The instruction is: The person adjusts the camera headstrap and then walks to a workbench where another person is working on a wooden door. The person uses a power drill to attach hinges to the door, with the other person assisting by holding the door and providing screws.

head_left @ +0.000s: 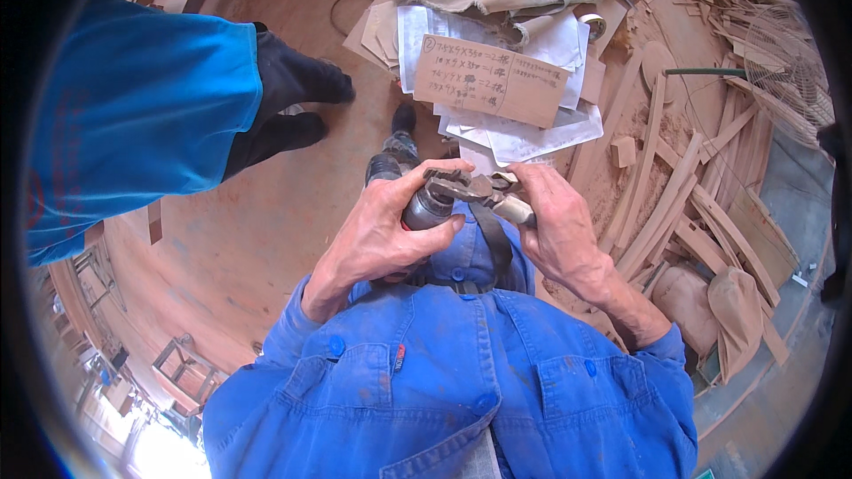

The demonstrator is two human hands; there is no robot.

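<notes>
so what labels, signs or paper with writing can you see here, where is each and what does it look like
Cardboard note: tan rectangular piece with handwritten rows, lying on the paper pile above the hands.
Paper sheets: white, overlapping, some with faint writing, spread under the cardboard.
Garment tag: small red and dark strip on the blue jacket's chest pocket.
Sleeve print: faint red mark on another person's blue sleeve at left.
No screens in view.

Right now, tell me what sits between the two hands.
In the head view, a metal wrench bridges the gap: the left hand grips a dark cylindrical power tool, and the right hand holds the wrench's pale handle.
</notes>
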